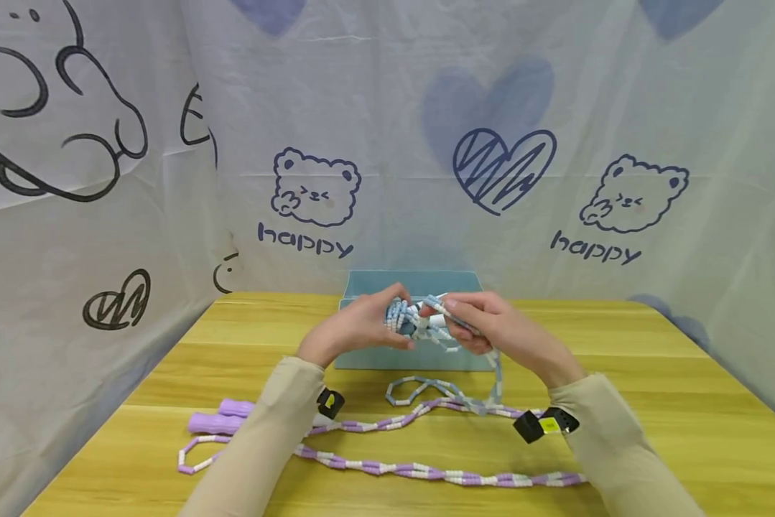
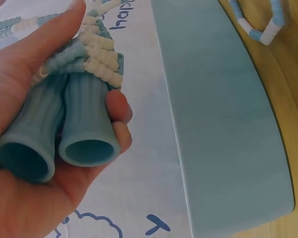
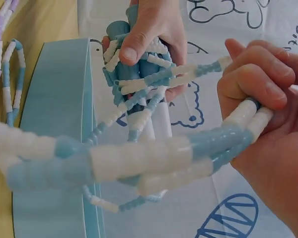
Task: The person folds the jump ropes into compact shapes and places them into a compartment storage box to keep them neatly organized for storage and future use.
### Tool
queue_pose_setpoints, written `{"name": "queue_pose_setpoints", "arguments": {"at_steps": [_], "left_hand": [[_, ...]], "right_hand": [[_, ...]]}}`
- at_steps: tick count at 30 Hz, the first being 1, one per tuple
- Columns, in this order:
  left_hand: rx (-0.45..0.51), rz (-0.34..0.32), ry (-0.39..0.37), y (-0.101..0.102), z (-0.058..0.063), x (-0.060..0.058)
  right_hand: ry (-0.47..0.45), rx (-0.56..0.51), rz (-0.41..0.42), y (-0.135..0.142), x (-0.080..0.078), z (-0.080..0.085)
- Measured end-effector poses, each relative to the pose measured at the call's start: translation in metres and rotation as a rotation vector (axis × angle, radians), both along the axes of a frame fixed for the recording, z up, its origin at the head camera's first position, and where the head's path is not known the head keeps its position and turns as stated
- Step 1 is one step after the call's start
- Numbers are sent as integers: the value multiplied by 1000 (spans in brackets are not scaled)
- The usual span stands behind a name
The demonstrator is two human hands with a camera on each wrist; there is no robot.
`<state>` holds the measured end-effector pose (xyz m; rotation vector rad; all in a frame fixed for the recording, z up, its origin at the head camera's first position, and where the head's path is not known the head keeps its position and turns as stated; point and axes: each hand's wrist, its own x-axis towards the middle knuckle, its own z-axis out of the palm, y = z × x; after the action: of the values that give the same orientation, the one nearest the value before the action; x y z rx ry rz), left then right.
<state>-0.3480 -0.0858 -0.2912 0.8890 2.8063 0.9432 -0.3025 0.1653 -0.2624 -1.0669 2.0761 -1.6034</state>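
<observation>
My left hand (image 1: 355, 329) holds the two pale blue handles (image 2: 89, 116) of a beaded jump rope side by side, their hollow ends showing in the left wrist view. Blue and white beaded cord (image 3: 139, 158) is wrapped around the handles near the thumb. To the right, my right hand (image 1: 500, 327) grips a doubled stretch of the same cord in its curled fingers. From there the cord hangs to the table, where a loop of it (image 1: 419, 380) lies partly over a purple and white cord.
Behind the hands stands a light blue box (image 1: 368, 357). A second jump rope, purple and white (image 1: 413, 470), stretches across the front of the wooden table, with its purple handles (image 1: 215, 424) at left beside my left forearm. A printed cloth (image 1: 400, 215) hangs at the back.
</observation>
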Motion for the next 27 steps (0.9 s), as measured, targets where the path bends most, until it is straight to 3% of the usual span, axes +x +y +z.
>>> {"name": "queue_pose_setpoints", "arguments": {"at_steps": [11, 17, 22, 27], "left_hand": [[13, -12, 76, 5, -2, 3], [3, -2, 141, 6, -6, 2], [-14, 19, 166, 6, -7, 2], [-21, 13, 182, 3, -10, 0]], "right_hand": [[-83, 143, 178, -10, 5, -5], [-33, 147, 217, -15, 4, -9], [-2, 83, 162, -12, 1, -8], [54, 38, -12, -3, -2, -4]]}}
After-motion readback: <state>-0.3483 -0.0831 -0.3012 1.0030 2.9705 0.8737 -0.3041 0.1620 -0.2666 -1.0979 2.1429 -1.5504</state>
